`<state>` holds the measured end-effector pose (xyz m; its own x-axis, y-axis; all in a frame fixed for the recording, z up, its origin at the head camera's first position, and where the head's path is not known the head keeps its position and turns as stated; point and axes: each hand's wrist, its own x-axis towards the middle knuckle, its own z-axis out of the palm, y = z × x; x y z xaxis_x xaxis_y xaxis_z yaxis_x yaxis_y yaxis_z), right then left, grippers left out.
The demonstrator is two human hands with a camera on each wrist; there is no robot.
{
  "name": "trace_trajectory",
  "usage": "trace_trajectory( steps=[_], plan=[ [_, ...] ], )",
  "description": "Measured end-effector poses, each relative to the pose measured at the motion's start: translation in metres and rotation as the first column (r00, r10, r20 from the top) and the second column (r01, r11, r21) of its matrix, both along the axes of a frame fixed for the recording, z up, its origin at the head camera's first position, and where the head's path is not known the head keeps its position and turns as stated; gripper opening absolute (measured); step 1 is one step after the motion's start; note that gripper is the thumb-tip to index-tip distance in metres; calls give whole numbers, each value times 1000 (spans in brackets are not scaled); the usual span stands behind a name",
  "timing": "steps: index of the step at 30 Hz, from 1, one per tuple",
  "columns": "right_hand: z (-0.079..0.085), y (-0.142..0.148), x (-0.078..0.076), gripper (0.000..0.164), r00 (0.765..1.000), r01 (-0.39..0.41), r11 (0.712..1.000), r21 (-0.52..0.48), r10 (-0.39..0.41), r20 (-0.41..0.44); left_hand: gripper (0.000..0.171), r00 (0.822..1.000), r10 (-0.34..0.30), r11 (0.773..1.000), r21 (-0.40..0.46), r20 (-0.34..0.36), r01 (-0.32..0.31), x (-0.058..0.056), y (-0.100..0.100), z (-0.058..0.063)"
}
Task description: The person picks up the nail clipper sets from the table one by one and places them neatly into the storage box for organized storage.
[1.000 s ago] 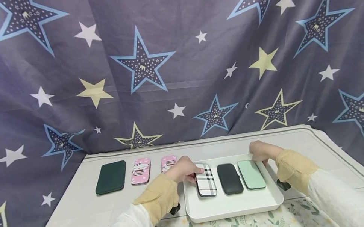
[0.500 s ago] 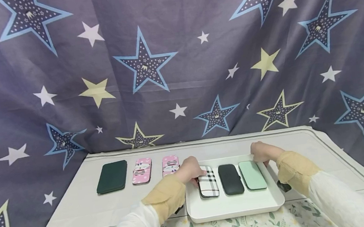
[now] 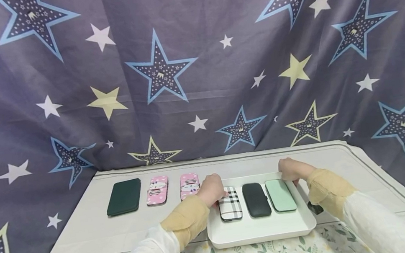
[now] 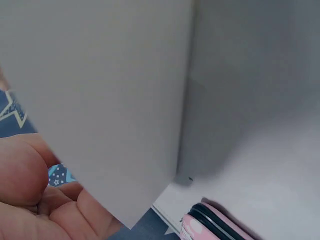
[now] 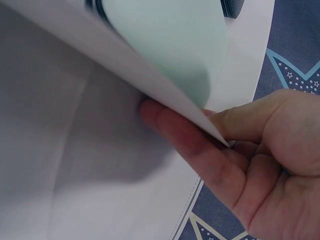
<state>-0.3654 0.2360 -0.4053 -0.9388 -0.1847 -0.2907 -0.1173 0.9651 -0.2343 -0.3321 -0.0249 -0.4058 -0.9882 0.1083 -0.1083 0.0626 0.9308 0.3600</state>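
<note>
A shallow white tray holds a plaid case, a black case and a mint green case, side by side. My left hand reaches over the tray's left wall and pinches the upper part of the plaid case, with a fingertip on its top face. In the left wrist view the tray wall hides the fingertips of the left hand. At the far right corner my right hand grips the tray's rim, thumb on the inner side and fingers under the outer side, as the right wrist view shows.
Left of the tray lie two pink cartoon cases and a dark green flat case. The nearer pink case sits just beyond the tray wall. A star-patterned curtain hangs behind the table's back edge.
My left hand has shifted slightly right and higher over the plaid case, which stands a little straighter and slightly nearer me. The right hand stays on the tray rim.
</note>
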Motion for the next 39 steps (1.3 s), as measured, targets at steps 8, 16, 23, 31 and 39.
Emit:
trace_trajectory(
  steps=[8,16,23,31,39],
  plan=[
    [1,-4,1,14,1000,16,1000,-2,-16,16,47,999,35,999,-28,-26,-36,-2,-1,-5],
    [3,-5,3,15,1000,8,1000,-4,-8,15,36,1000,-13,1000,23,-12,14,1,-9,0],
    [2,-4,2,16,999,23,1000,-18,-23,24,42,998,-54,994,97,33,51,10,-16,10],
    [1,1,4,14,1000,6,1000,-20,-6,-4,38,990,-116,984,130,-75,125,19,-17,28],
    [2,0,2,14,1000,-1,1000,-1,1,-10,45,936,-131,983,79,-327,165,24,-23,49]
  ],
)
